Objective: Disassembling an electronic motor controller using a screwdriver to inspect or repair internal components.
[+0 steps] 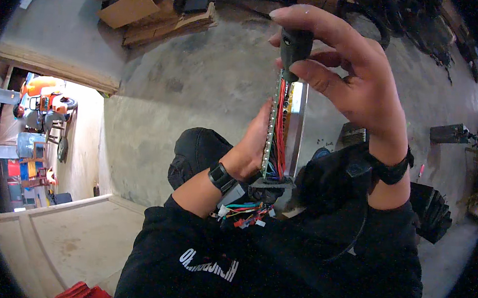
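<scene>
- The right hand (355, 74) has its fingers bent and clamped on a black tool handle (296, 48); the thumb presses from the near side, and the index finger lies over the top.
- The narrower end of this handle points down from the fingertips, to the upper end of the electronic unit (280, 135). Whether the two are touching, I cannot tell.
- The electronic unit is long and narrow, and it stands just below the right fingers and directly beside the left ones.
- The left hand (250, 147) is laid along the left side of the unit, against the green circuit board (270, 134). Its fingertips are hidden behind the board, so I cannot tell if they are closed on it.
- Red wires (281, 119) run lengthwise inside the unit, to the right of the left fingers and under the right thumb.
- A dark end piece (272, 183) closes the lower end, below the left fingers.
- Coloured cables with plugs (245, 213) are gathered below the left hand, near the black wristwatch (221, 178).
- Cardboard boxes (129, 11) are well apart from the right fingers, to their left, on the grey floor (189, 68).
</scene>
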Tool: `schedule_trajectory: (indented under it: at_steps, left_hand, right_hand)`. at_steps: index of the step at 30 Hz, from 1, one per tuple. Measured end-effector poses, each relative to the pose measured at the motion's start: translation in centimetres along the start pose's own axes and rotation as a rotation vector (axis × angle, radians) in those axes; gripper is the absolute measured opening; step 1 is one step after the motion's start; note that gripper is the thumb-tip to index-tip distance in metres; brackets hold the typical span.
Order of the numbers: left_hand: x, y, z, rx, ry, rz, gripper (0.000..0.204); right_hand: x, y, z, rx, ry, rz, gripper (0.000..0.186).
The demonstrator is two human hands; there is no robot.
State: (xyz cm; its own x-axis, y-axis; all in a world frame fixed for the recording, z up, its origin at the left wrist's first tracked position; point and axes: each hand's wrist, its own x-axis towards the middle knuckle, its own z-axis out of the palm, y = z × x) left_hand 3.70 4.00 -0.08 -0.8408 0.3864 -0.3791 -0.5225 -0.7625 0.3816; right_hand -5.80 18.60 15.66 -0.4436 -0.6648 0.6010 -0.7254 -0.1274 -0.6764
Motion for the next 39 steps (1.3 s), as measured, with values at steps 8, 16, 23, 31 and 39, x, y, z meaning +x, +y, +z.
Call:
schedule_trajectory:
  at_steps: [8,16,23,31,39]
  left_hand:
    - [-2.1,0.9,5.2,0.124,0.393,-0.020,0.047]
    - [-1.0,1.0,3.6,0.114,0.219,-0.030,0.048]
    - [-1.3,0.6,2.5,0.048,0.085,-0.051,0.050]
    - [-2.2,1.2,6.3,0.045,0.177,0.009,0.057]
    - [0.1,0.2,2.3,0.252,0.268,0.033,0.064]
  right_hand:
    - [-0.4,0.5,0.9,-0.248,0.180,-0.096,0.054]
    - [-0.3,0.0,1.2,-0.369,0.297,-0.085,0.057]
    - [0.1,-0.3,0.5,-0.092,0.177,-0.084,0.057]
    - [-0.2,-1.5,-0.7,-0.140,-0.076,0.116,0.054]
    - [-0.6,-0.5,-0.5,-0.198,0.058,-0.009,0.048]
